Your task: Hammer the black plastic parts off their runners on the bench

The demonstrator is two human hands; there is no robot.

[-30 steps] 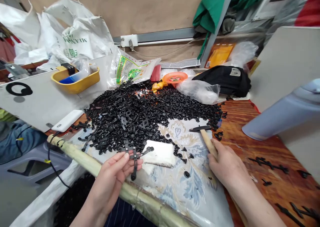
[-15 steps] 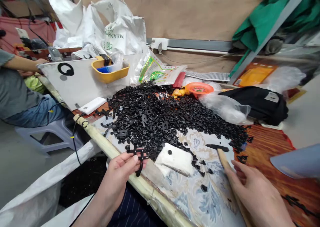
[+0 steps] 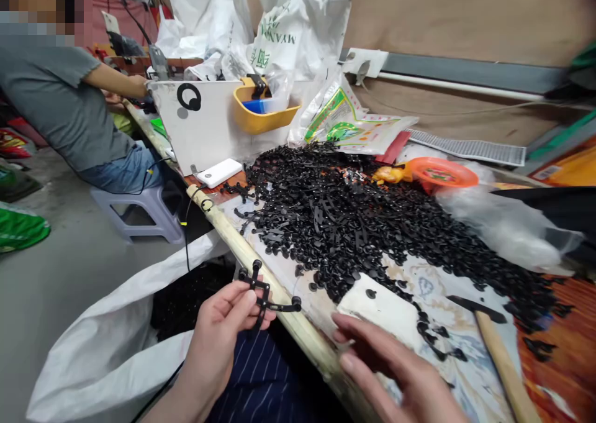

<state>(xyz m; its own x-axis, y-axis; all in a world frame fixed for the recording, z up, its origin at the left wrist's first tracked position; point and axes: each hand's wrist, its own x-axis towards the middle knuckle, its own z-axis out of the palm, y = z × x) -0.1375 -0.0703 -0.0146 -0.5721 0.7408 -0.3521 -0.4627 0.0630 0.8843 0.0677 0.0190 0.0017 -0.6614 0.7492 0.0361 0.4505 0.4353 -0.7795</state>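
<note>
My left hand (image 3: 228, 320) pinches a black jointed plastic piece (image 3: 263, 289), with linked arms and round knobs, at the table's wooden edge. My right hand (image 3: 391, 367) is open with fingers apart and holds nothing. It hovers by the near side of a white pad (image 3: 386, 311), which has one small black round part on top. To the right lies a hammer (image 3: 500, 361) with a wooden handle and a narrow black head. Behind the pad spreads a large heap of small black plastic parts (image 3: 344, 218).
An open white sack (image 3: 93, 348) with black pieces inside stands below the table edge at left. A white power bank-like box (image 3: 218, 172), a yellow bin (image 3: 265, 122) and an orange dish (image 3: 442, 173) sit around the heap. A person (image 3: 60, 87) sits on a stool (image 3: 137, 209) at left.
My right hand has let go of the hammer and moved left toward my left hand. The hammer now lies on the table. The view has turned left, showing more of the seated person.
</note>
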